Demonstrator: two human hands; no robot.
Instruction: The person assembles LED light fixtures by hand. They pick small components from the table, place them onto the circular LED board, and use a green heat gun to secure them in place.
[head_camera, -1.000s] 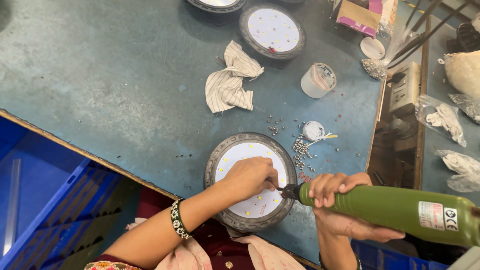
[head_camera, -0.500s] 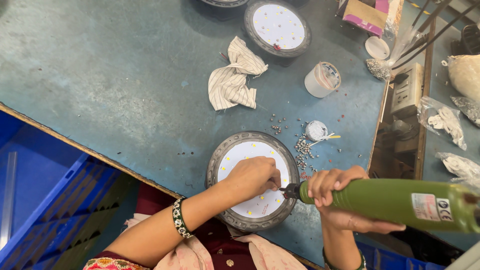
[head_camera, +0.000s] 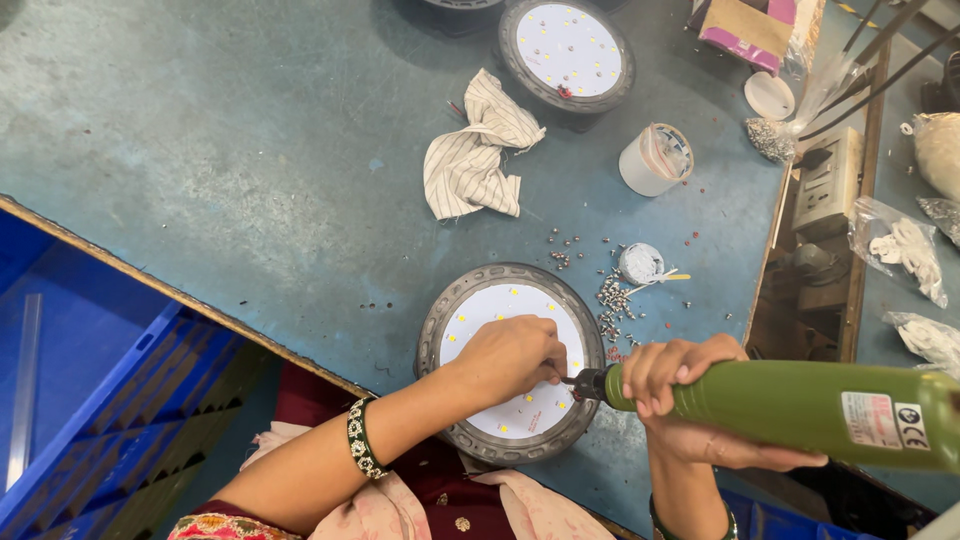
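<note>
1. Left hand (head_camera: 512, 355) rested, fingers curled, on round grey-rimmed white LED lamp disc (head_camera: 500, 310), lower centre of frame.
2. Right hand (head_camera: 690, 400) gripped green cylindrical electric screwdriver (head_camera: 800, 410), tip at disc's right edge.
3. Small loose metal screws (head_camera: 612, 298) lay just right of disc on the blue-grey table (head_camera: 250, 150).

A striped rag (head_camera: 478, 150) (crumpled) lies near a tape roll (head_camera: 655, 159) and loose screws (head_camera: 612, 298).

— Where does the round grey-rimmed lamp with the white LED board (head_camera: 500, 425) sit?

— On the blue-grey metal table (head_camera: 250, 170), at its near edge. The left hand (head_camera: 515, 355) rests on it; the green cylindrical electric screwdriver (head_camera: 780, 410) lies at its 3 o'clock, in the right hand (head_camera: 680, 385).

— And around it?

— Small loose metal screws (head_camera: 612, 300) at 1 o'clock, a crumpled striped cloth (head_camera: 475, 150) at 12, a second round lamp (head_camera: 566, 50) beyond that.
</note>
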